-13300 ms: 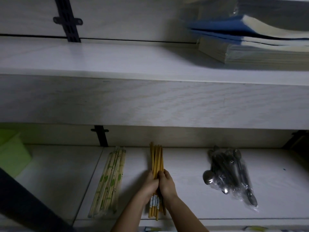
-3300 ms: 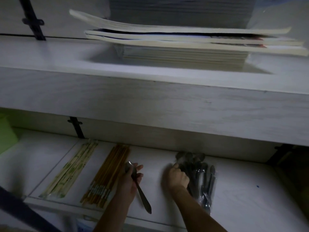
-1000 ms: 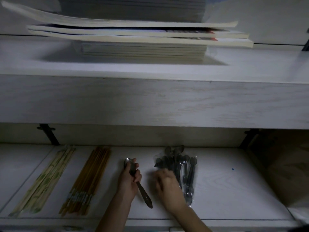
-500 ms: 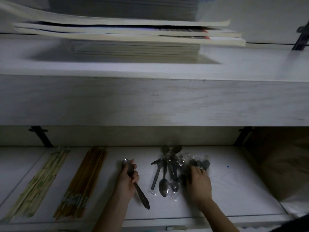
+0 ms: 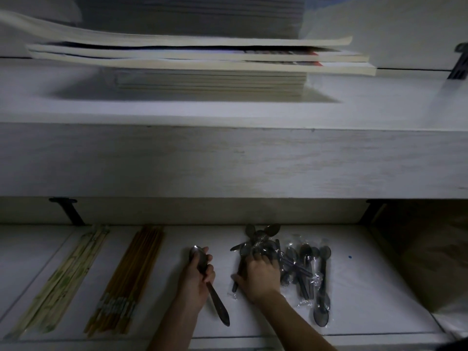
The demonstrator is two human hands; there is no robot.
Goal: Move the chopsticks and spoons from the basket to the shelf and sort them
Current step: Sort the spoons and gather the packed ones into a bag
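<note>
Half a second ago the right hand (image 5: 259, 276) lay on the right spoons (image 5: 305, 264). It has since shifted left onto the left spoons (image 5: 258, 239), so the right pack is uncovered and lies just beside the hand. The left hand (image 5: 196, 281) has kept its grip, and the chopsticks have not moved.

The left hand is curled round the neck of a single spoon (image 5: 219, 309). The bowl shows above the fingertips and the handle points back and right, its tip resting on the shelf (image 5: 367, 287). The right hand lies over the left spoons with its fingers bent across them and its thumb out to the left. I cannot tell whether it grips or only presses. The two hands are near each other but apart.

The spoons are dark, shiny metal with oval bowls, wrapped in crinkled clear plastic that catches the light. The brown chopsticks (image 5: 129, 277) lie in a straight bundle left of the held spoon, with pale printed bands near their front ends. The pale chopsticks (image 5: 65, 279), flecked with green, lie further left. The shelf is a matt white board. The upper shelf (image 5: 228, 160) has a faint wood grain, carries stacked books (image 5: 202, 79), and has a black bracket (image 5: 69, 211) under it.
</note>
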